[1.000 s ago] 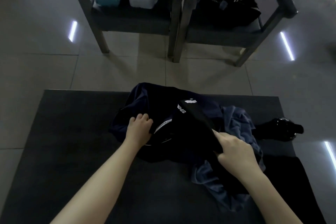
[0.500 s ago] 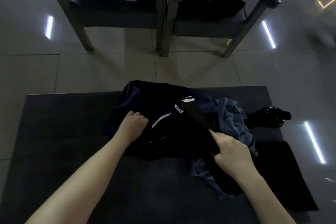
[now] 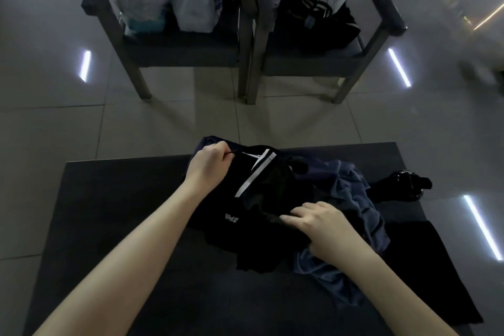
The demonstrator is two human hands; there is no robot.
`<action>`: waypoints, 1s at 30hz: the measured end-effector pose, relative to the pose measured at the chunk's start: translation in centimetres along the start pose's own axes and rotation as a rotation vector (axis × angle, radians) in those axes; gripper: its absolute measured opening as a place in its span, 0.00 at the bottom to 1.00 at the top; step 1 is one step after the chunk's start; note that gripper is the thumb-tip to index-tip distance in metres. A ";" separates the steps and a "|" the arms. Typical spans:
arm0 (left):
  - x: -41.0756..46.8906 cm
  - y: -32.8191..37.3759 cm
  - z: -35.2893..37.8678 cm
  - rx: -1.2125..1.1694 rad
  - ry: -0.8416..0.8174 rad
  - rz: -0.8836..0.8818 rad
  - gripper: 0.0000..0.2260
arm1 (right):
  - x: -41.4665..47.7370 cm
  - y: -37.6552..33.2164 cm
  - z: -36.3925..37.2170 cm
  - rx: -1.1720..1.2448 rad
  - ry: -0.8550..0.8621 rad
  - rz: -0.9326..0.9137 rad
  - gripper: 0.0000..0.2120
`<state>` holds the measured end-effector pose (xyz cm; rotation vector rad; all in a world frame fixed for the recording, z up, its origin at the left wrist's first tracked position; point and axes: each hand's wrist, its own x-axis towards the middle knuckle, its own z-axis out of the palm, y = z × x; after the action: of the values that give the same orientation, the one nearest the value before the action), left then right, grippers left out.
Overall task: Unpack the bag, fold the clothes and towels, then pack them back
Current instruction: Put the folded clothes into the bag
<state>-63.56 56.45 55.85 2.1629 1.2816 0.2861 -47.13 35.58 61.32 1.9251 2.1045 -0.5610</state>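
Gripping the soft, floppy black garment by its edges — my left hand pinches the hem toward the surface's far edge, my right hand holds the near one.

The dark matt desk carried a smooth black cloth garment and a rougher blue-grey cloth towel; the pale tiled floor was glossy.

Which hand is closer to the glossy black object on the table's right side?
Right. The right hand lies on the clothes pile, left of the glossy black object and closer to the person; the left hand grips the dark garment much farther left.
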 end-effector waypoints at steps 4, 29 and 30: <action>-0.3 0.4 -0.5 -0.024 0.035 -0.029 0.08 | 0.8 -0.9 -0.6 -0.045 -0.018 -0.074 0.31; -1.5 -0.9 -3.4 -0.192 -0.096 0.054 0.05 | 7.4 -3.0 -0.8 0.012 0.360 0.460 0.22; -1.4 -1.0 -3.5 -0.219 -0.087 0.038 0.06 | 7.7 -3.2 -0.7 0.003 0.385 0.473 0.19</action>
<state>-66.67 56.94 58.22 1.9931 1.1076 0.3281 -51.10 42.61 59.10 2.5808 1.7212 -0.0988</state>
